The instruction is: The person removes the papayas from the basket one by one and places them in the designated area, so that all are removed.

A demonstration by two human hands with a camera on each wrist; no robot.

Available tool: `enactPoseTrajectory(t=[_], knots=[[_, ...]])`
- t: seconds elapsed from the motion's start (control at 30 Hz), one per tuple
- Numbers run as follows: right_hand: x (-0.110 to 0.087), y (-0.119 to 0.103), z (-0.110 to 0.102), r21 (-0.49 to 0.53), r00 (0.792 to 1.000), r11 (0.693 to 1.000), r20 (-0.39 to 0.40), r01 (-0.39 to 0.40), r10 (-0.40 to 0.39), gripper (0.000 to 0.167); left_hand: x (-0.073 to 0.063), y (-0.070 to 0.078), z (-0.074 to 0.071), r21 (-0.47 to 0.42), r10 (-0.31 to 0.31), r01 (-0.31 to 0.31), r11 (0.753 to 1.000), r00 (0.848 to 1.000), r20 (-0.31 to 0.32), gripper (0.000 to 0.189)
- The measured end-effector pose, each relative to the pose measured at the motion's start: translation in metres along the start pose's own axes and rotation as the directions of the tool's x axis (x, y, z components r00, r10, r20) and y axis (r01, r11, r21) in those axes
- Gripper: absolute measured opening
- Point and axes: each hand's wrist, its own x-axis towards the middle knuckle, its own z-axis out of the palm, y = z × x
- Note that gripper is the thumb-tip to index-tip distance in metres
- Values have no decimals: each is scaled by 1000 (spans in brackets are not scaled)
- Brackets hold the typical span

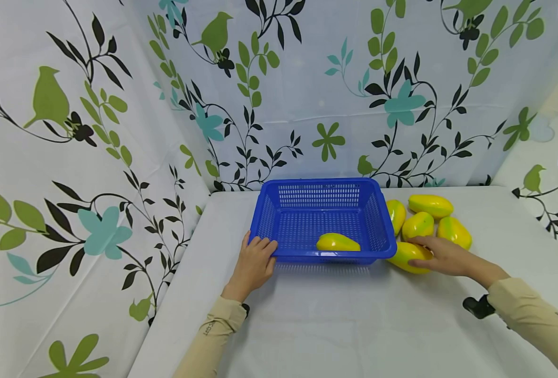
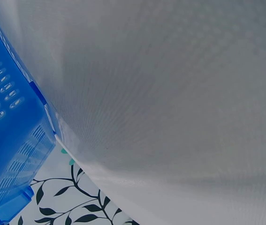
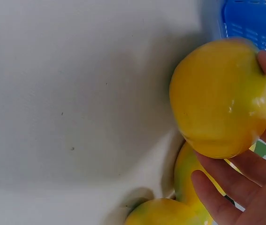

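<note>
A blue plastic basket (image 1: 326, 258) with slotted walls stands on the table, with one yellow mango (image 1: 338, 242) lying inside near its front wall. My left hand (image 1: 254, 262) grips the rim at the basket's front left corner, fingers hooked over it. The left wrist view catches part of the basket (image 2: 11, 136) but not the hand. Just right of the basket, my right hand (image 1: 442, 255) holds a yellow-green mango (image 1: 407, 257) between thumb and fingers. Up close, that mango (image 3: 222, 98) shows thumb on one side and fingertips on the other.
Several more mangoes lie grouped behind the right hand, among them one at the back (image 1: 430, 205) and one at the right (image 1: 455, 232). One mango (image 1: 396, 215) sits close against the basket's right side. A patterned curtain (image 1: 298, 121) hangs behind the white table (image 1: 317, 325).
</note>
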Motion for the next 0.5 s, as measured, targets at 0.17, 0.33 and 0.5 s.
enactPoseTrajectory(t=[0.17,0.33,0.5], knots=[[2,-2,-5,8,1000,1000,-4,23,-23,59,0,0,1,-7,4,-4,1000,1000,-18,22],[5,-4,-14,8,1000,1000,6,11,-11,59,1,-1,1,-23,11,-12,1000,999,-44,20],[11,-9,-27,-11,1000,1000,12,-10,11,62,2,0,1,-33,9,-11,999,999,-41,18]])
